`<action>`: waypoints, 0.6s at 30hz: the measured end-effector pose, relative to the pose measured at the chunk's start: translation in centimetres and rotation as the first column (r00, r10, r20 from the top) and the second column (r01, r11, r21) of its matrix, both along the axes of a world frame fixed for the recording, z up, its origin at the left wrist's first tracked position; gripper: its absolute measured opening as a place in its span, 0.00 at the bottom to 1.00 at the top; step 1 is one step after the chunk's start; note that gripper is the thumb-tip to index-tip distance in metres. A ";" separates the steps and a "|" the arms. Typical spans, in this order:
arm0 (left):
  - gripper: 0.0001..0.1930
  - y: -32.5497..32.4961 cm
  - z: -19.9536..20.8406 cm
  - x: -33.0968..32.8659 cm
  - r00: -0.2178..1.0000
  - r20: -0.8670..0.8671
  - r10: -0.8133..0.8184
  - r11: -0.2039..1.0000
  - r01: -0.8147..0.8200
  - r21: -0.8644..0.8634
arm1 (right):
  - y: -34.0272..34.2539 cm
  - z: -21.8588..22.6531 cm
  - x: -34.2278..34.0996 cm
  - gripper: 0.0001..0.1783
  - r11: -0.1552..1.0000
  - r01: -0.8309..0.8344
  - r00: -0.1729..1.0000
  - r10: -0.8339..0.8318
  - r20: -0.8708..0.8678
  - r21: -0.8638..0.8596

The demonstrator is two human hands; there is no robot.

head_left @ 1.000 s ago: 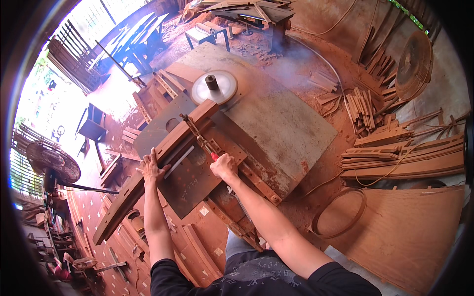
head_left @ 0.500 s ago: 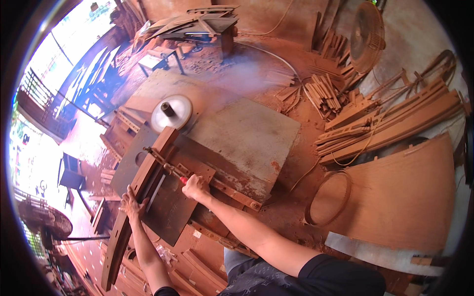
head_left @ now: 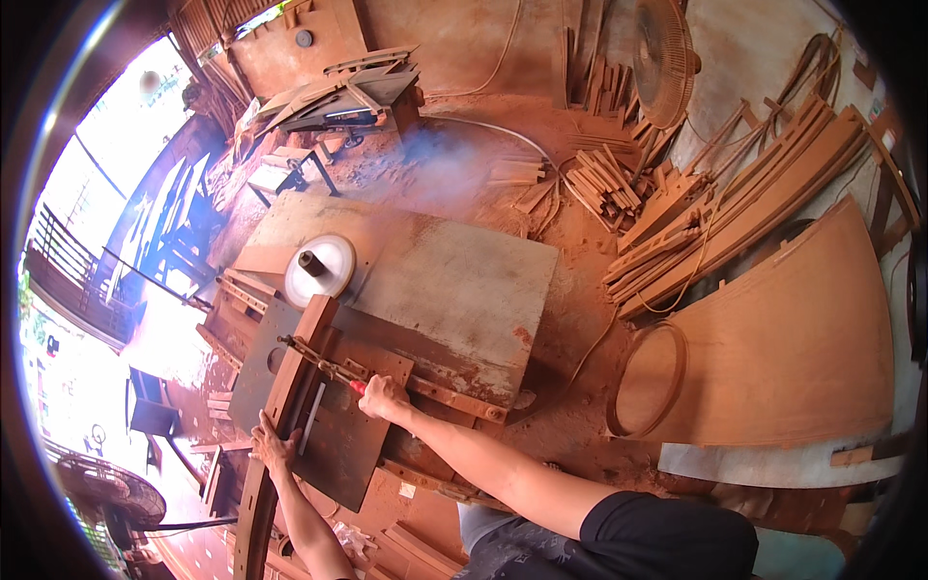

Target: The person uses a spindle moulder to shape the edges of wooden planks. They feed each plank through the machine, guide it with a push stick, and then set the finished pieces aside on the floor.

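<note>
A long, thick wooden beam (head_left: pixel 280 406) lies lengthwise over a dark flat board (head_left: pixel 360 452), its far end close to a pale round disc (head_left: pixel 329 275) with a dark upright shaft. My left hand (head_left: pixel 275 447) presses on the beam's near half, fingers spread and thumb apart. A bar clamp (head_left: pixel 327 365) crosses beam and board, its jaw at the beam's left side. My right hand (head_left: pixel 383 397) is closed around the clamp's red handle; the palm side is hidden. Under these is a large machine table (head_left: pixel 474 290) dusted with reddish sawdust.
A wooden rail (head_left: pixel 449 398) runs along the table's near edge. Stacked long boards (head_left: pixel 744 227) and a large curved panel (head_left: pixel 773 338) stand at right. A fan (head_left: pixel 665 63) is at far right, another fan (head_left: pixel 114 493) at near left. Bluish haze hangs behind the table.
The view has shifted, so the table and beam sit lower in the picture. Both hands keep their places on the beam and the clamp handle; the beam stays close to the disc.
</note>
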State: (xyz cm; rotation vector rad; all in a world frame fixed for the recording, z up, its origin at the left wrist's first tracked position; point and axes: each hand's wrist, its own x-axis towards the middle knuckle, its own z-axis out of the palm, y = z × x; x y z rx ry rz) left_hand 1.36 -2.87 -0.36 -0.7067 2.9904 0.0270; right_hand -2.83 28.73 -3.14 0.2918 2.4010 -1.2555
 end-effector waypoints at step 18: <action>0.62 6.9 -0.7 7.3 0.997 -0.058 -0.045 0.999 0.046 0.006 | 8.1 2.0 7.5 0.22 1.000 0.003 0.999 -0.002 -0.054 0.010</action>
